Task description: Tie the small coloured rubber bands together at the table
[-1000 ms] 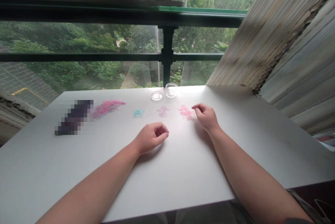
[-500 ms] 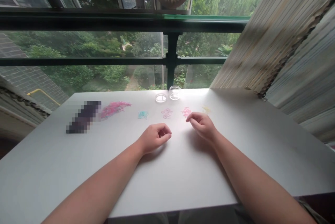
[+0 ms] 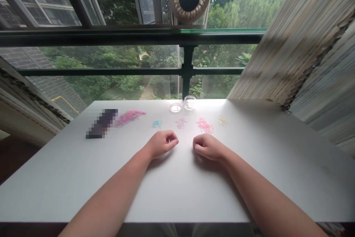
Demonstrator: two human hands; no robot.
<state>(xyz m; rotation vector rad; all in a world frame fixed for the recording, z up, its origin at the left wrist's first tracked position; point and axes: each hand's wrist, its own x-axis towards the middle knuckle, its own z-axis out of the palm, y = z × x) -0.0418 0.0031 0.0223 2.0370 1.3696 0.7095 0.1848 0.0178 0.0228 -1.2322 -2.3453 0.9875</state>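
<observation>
Two curled hands rest above the white table [image 3: 155, 200], centre of the frame.
Head view: both forearms slant in from the lower corners. The left hand [image 3: 163, 143] curls, thumb against fingertips; the right hand [image 3: 207, 146] makes a loose fist; whether either holds anything cannot be told. Beyond the right hand, right of centre, lies the pink band pile [image 3: 204, 125]; the blue band pile [image 3: 157, 123] sits beyond the left.

The left hand [image 3: 162, 144] and right hand [image 3: 209, 146] are bare — as are both tapering forearms [image 3: 111, 192].
</observation>
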